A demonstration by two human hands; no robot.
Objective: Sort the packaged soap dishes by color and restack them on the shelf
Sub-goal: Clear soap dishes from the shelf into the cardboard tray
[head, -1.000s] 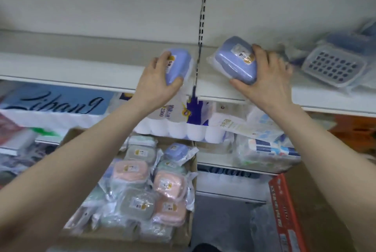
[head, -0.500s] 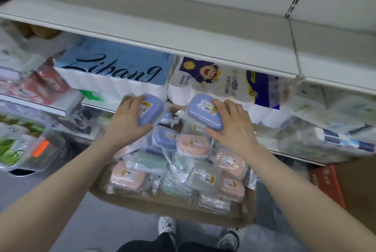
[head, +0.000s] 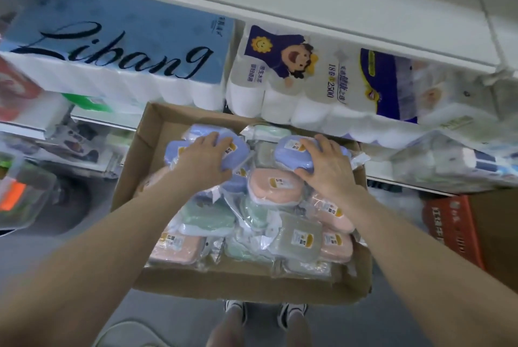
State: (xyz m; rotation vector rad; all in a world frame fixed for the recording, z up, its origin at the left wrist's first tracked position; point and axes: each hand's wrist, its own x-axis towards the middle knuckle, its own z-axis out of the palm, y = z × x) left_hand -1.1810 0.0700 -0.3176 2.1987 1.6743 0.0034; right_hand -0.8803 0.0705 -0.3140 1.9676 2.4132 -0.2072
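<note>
Cardboard box (head: 145, 156) of mixed soap dishes (head: 276, 185), toilet-roll packs (head: 308, 88) just behind

Both hands (head: 206, 154) (head: 326, 164) curled, gripping.

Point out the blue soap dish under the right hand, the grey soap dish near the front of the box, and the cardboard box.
blue soap dish (head: 288, 150), head view, lid top left of the fingers
grey soap dish (head: 297, 237), head view, lid centre
cardboard box (head: 238, 285), head view, near wall

Toilet-roll packs (head: 302, 86) sit beside an orange crate (head: 451, 230).
</note>
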